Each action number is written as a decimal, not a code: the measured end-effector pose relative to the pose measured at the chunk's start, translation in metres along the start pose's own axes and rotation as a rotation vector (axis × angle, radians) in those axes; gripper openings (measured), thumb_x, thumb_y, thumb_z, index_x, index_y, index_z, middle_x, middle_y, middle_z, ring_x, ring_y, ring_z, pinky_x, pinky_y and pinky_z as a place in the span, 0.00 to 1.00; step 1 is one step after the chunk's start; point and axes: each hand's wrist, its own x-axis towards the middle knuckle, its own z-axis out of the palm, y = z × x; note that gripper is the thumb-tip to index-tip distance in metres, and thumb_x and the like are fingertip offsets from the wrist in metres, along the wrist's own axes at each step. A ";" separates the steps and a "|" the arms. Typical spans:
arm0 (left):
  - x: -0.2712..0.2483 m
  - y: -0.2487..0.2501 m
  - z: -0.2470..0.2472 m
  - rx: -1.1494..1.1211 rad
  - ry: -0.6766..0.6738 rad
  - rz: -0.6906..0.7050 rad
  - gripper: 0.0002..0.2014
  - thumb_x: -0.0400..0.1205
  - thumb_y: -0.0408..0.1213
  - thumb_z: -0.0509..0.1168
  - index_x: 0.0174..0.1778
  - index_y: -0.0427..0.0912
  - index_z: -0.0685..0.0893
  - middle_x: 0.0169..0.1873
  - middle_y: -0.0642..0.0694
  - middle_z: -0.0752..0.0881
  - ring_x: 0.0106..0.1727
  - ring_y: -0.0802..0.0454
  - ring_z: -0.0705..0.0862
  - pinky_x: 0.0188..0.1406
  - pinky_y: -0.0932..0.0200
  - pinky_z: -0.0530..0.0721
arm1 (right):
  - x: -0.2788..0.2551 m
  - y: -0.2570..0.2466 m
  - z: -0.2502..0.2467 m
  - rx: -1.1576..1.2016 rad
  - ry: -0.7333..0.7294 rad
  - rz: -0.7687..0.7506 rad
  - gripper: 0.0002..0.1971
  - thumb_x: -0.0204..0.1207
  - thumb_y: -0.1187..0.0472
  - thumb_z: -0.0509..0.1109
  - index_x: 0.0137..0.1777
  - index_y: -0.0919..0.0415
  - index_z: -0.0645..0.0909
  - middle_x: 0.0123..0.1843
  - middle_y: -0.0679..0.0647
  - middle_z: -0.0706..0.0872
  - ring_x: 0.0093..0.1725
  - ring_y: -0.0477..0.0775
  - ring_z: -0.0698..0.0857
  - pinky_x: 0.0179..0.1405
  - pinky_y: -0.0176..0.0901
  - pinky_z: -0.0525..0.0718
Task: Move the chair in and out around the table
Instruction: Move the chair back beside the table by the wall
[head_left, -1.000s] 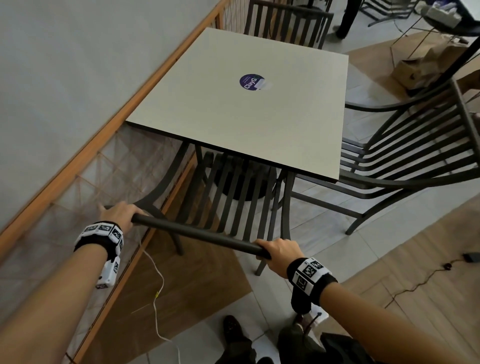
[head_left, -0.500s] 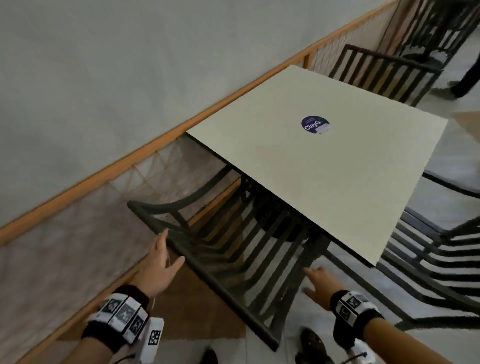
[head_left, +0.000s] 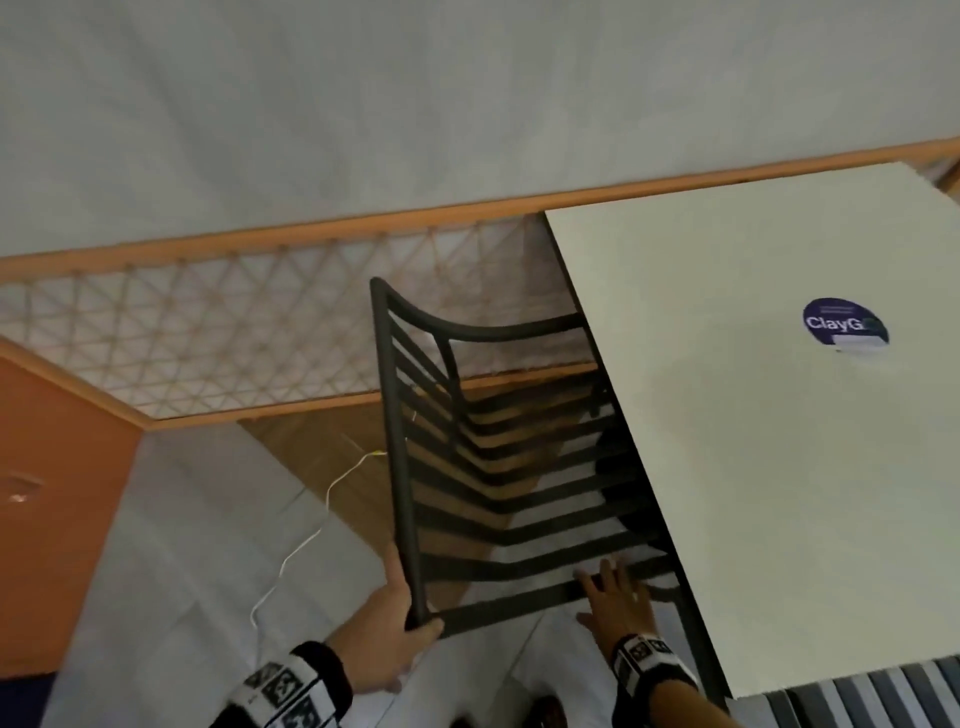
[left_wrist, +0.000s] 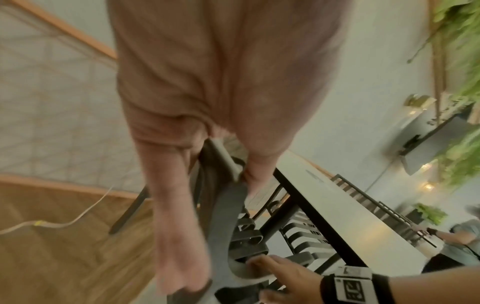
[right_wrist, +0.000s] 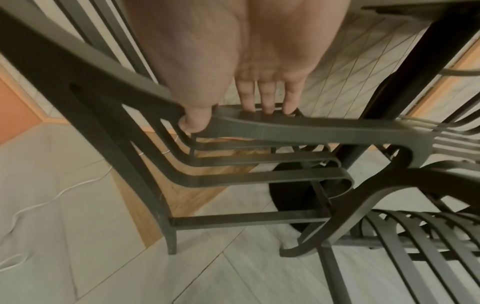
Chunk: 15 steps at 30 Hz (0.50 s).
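Observation:
A dark metal slatted chair (head_left: 401, 467) stands with its seat under the cream square table (head_left: 753, 467). My left hand (head_left: 389, 623) grips the near corner of the chair's top rail (left_wrist: 223, 226); the fingers curl round it in the left wrist view. My right hand (head_left: 618, 603) holds the near armrest (right_wrist: 298, 127) close to the table's edge. Its fingers lie over the top and the thumb presses the near side in the right wrist view.
A wooden lattice railing (head_left: 208, 332) runs behind the chair below the grey wall. A white cable (head_left: 311, 530) trails over the floor to the left. A second slatted chair (right_wrist: 415, 236) stands right of the table's black pedestal (right_wrist: 298, 195). Another person (left_wrist: 462, 236) is beyond the table.
Both hands let go of the middle of the top rail and shifted right: the left now grips the rail's corner, the right holds the armrest. The head view swung left.

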 end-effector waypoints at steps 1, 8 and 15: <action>0.001 -0.001 0.005 -0.067 0.018 -0.014 0.51 0.82 0.36 0.65 0.74 0.60 0.23 0.49 0.52 0.80 0.47 0.42 0.88 0.44 0.53 0.90 | 0.001 -0.001 0.005 0.004 0.013 -0.006 0.31 0.79 0.47 0.63 0.80 0.44 0.57 0.83 0.63 0.53 0.82 0.66 0.48 0.79 0.67 0.54; 0.023 0.006 0.007 -0.176 0.107 0.004 0.37 0.84 0.35 0.60 0.74 0.62 0.38 0.52 0.39 0.83 0.25 0.49 0.85 0.27 0.55 0.89 | 0.042 0.007 0.043 -0.011 0.177 -0.003 0.42 0.32 0.60 0.89 0.51 0.41 0.78 0.44 0.60 0.88 0.58 0.74 0.76 0.58 0.74 0.67; 0.045 0.014 -0.019 -0.045 0.144 0.119 0.42 0.85 0.35 0.57 0.74 0.66 0.29 0.63 0.39 0.79 0.21 0.45 0.81 0.21 0.56 0.86 | 0.060 -0.001 0.013 -0.012 0.126 -0.011 0.43 0.37 0.58 0.89 0.54 0.40 0.74 0.42 0.63 0.89 0.47 0.79 0.86 0.45 0.81 0.82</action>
